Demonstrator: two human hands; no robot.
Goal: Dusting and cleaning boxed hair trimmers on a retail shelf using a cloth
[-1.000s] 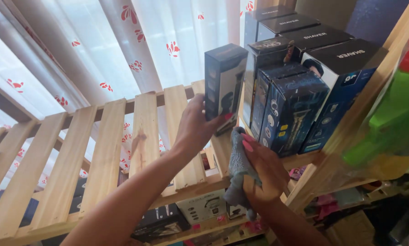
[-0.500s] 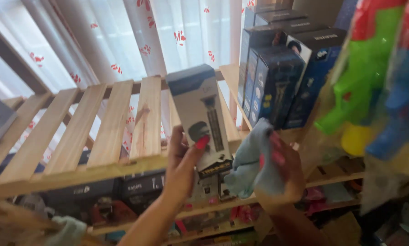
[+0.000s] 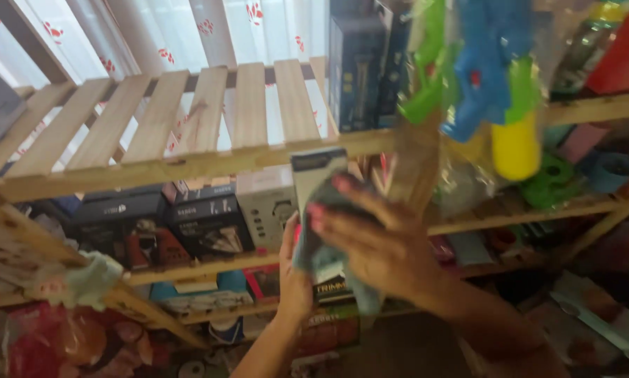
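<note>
My left hand grips a tall grey and black product box from below, holding it upright in front of the wooden slatted shelf. My right hand presses a grey-blue cloth flat against the front of that box, covering its lower half. Both hands are below the level of the top shelf. More dark boxes of the same kind stand on the top shelf at the right.
Black and white boxes fill the shelf below. Green, blue and yellow plastic toys in bags hang at the upper right. A pale cloth lies on a slat at the left. White curtains hang behind the rack.
The box has come down off the top shelf to below its front rail. My right hand with the cloth has moved from beside the box onto its front face.
</note>
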